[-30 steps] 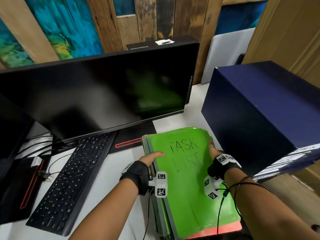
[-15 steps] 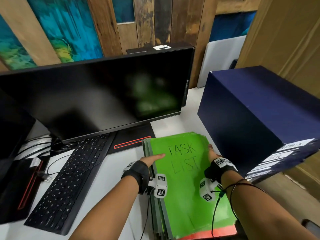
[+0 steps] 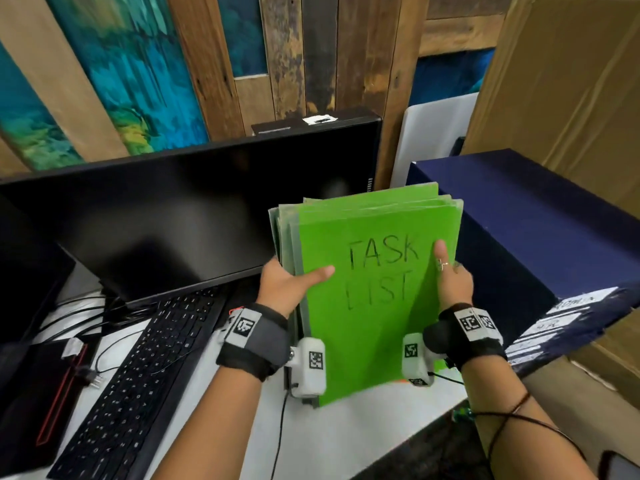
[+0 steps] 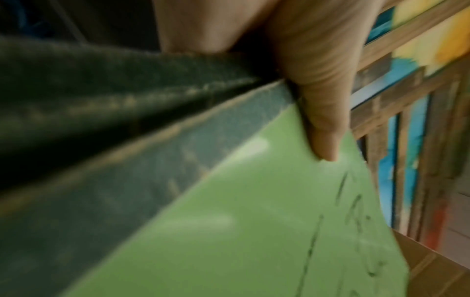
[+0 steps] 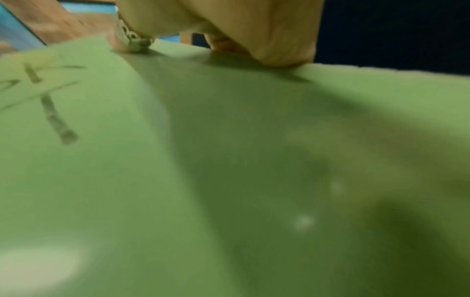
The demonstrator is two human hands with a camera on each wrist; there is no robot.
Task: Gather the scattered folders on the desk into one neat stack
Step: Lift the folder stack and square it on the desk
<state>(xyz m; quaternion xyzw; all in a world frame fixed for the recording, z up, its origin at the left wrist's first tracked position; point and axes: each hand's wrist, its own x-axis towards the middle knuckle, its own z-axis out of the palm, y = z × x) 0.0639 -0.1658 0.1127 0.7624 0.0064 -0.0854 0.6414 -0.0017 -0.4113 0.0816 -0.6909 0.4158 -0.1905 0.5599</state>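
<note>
A stack of folders (image 3: 374, 271) stands upright on its lower edge on the white desk (image 3: 339, 434), the bright green "TASK LIST" folder facing me. My left hand (image 3: 294, 280) grips the stack's left edge, thumb across the green cover and fingers behind. My right hand (image 3: 450, 275) grips the right edge, thumb on the cover. The left wrist view shows that thumb (image 4: 320, 124) pressed on the green cover (image 4: 254, 231) beside darker folder edges (image 4: 127, 100). In the right wrist view, the thumb with a ring (image 5: 132, 42) lies on the green folder (image 5: 203, 160). An orange folder's corner peeks out at the bottom.
A black monitor (image 3: 166, 230) stands behind and left of the stack, with a black keyboard (image 3: 145, 372) and cables in front of it. A dark blue box (image 3: 540, 244) sits close on the right. The desk's front edge (image 3: 398, 445) runs just below the stack.
The stack lay flat on the desk with both hands at its sides; now both hands have raised it upright on its lower edge, gripping its left and right edges.
</note>
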